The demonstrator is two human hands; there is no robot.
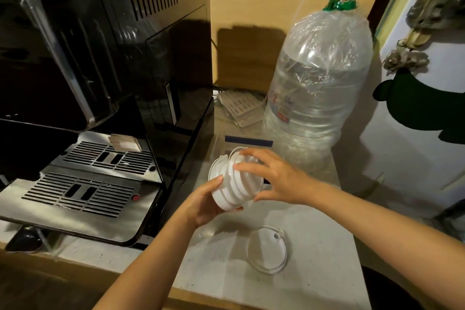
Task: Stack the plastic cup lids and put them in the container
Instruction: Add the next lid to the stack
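A stack of white plastic cup lids (pixel 235 185) lies on its side in the air above the counter, held between both hands. My left hand (pixel 203 202) cups its lower end from below. My right hand (pixel 273 180) grips the upper end, fingers spread over the rims. One single lid (pixel 266 250) lies flat on the white counter below my right forearm. A clear container with a dark blue strip (pixel 249 140) shows behind the stack, mostly hidden by the lids and my hands.
A black coffee machine (pixel 105 58) with steel drip trays (pixel 83 191) fills the left. A large clear water bottle with a green cap (pixel 319 83) stands at the back right. Papers (pixel 239 108) lie behind. The white counter (pixel 314 272) ends near the front edge.
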